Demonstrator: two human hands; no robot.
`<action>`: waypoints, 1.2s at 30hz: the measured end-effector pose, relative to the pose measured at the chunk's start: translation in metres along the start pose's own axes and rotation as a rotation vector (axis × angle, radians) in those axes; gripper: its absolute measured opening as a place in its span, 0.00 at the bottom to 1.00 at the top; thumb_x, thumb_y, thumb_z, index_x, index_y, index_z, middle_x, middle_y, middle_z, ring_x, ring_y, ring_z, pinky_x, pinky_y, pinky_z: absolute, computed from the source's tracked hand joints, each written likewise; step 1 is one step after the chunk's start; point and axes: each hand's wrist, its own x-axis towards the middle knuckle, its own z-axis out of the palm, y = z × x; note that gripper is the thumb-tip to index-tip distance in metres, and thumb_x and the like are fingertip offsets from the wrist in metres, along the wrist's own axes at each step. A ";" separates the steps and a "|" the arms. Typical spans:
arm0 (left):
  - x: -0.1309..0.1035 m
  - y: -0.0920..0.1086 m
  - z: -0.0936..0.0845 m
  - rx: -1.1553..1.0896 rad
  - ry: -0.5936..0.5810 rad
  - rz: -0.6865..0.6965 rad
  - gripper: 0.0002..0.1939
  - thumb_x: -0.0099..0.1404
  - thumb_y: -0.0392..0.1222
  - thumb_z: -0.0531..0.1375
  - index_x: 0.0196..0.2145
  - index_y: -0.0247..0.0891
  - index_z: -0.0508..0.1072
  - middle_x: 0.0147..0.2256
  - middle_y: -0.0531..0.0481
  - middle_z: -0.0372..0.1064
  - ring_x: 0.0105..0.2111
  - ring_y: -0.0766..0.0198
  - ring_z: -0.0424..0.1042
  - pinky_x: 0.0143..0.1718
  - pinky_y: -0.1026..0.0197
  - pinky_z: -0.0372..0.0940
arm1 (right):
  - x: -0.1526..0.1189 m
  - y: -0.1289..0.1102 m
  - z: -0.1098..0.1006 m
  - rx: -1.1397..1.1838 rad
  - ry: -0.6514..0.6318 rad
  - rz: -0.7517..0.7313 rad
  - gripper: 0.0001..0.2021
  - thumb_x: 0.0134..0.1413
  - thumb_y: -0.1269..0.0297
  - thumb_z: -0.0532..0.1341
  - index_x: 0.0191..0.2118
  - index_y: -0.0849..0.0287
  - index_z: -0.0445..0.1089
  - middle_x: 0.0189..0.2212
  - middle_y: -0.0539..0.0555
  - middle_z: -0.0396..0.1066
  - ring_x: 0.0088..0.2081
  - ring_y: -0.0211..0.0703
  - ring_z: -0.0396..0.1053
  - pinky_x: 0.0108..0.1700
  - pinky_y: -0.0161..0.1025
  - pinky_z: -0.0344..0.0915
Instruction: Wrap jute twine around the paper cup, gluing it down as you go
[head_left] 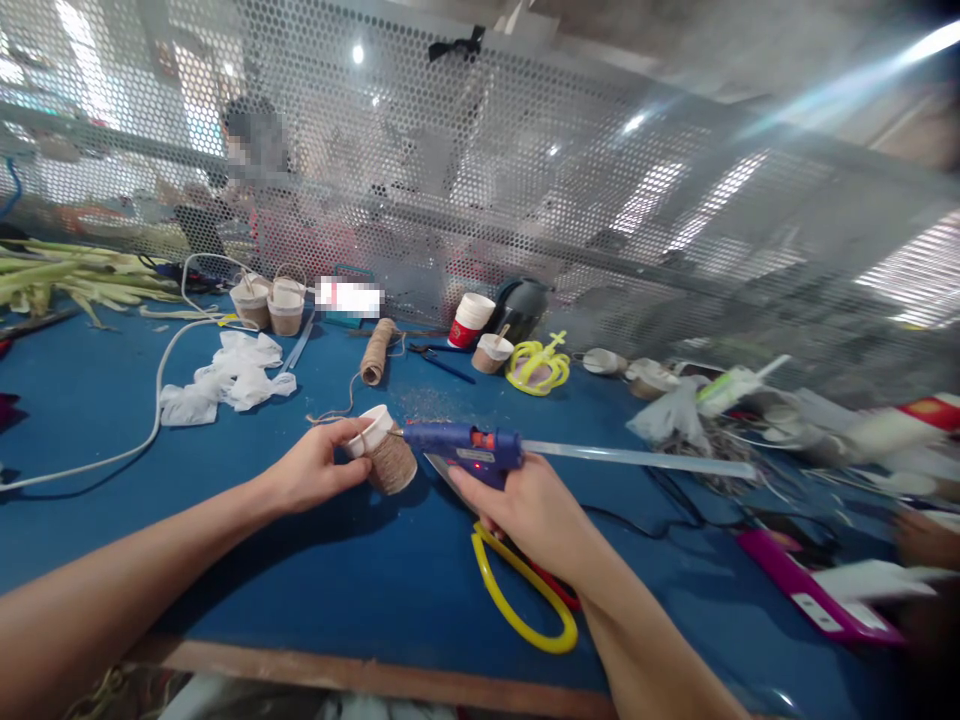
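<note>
My left hand (319,465) grips a small white cup (390,462) by its rim; brown twine is wound around its lower part, and it lies tilted above the blue table. In my right hand (529,505) is a blue glue gun (465,447) with a long clear glue stick coming out of its back. The gun's nozzle points left and meets the cup near the edge of the twine. Beneath my right hand are scissors with a yellow handle (525,600). A roll of twine (377,352) stands behind the cup, its loose strand trailing toward my left hand.
Twine-wrapped cups (286,308), white crumpled plastic (229,380), pliers (446,365), a red and white cup (471,320) and a yellow crown-shaped piece (538,368) lie toward the mesh screen (420,170). At right are a purple power strip (817,590) and cluttered scraps. A person is behind the mesh.
</note>
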 end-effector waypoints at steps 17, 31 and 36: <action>0.000 -0.001 0.001 0.035 -0.021 0.030 0.18 0.54 0.34 0.54 0.43 0.32 0.69 0.43 0.46 0.70 0.43 0.57 0.68 0.47 0.61 0.60 | 0.001 -0.001 0.001 -0.022 0.033 -0.010 0.11 0.47 0.61 0.54 0.18 0.58 0.61 0.09 0.45 0.60 0.12 0.34 0.59 0.18 0.31 0.60; 0.001 -0.005 0.000 0.057 -0.030 0.061 0.20 0.56 0.34 0.53 0.48 0.32 0.65 0.48 0.45 0.66 0.47 0.56 0.64 0.50 0.58 0.57 | -0.007 -0.001 0.009 -0.053 -0.055 -0.039 0.10 0.48 0.64 0.54 0.20 0.58 0.62 0.10 0.45 0.61 0.15 0.34 0.61 0.21 0.31 0.61; 0.001 -0.003 0.000 0.062 -0.018 0.049 0.19 0.56 0.36 0.54 0.46 0.31 0.66 0.47 0.44 0.67 0.47 0.56 0.65 0.50 0.60 0.57 | -0.006 0.002 0.012 -0.112 -0.040 -0.143 0.09 0.48 0.65 0.53 0.21 0.58 0.64 0.10 0.45 0.60 0.15 0.35 0.61 0.22 0.32 0.60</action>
